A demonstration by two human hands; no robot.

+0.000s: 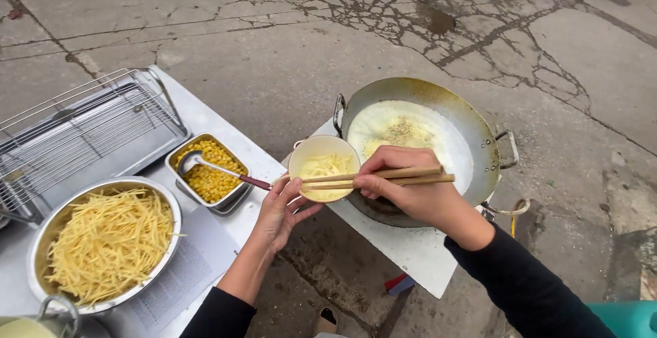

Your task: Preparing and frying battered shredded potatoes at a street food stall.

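- The left hand point(284, 209) cups a small round cream bowl point(324, 167) of pale batter and yellow shreds from below, held just left of a wide, dented metal wok point(479, 133).
- The right hand point(404, 184) pinches a pair of wooden chopsticks point(373, 177), tips lying across the bowl's contents; this looks like stirring or pushing the mix.
- A next move would need the bowl tilted over the oil, with care against splashing.
- To the left, a steel table holds a large steel bowl of shredded yellow strips point(106, 242), a rectangular tin of corn kernels point(209, 170) with a ladle, and a wire rack point(82, 133).
- Cracked concrete ground point(410, 23) lies beyond; outdoors.
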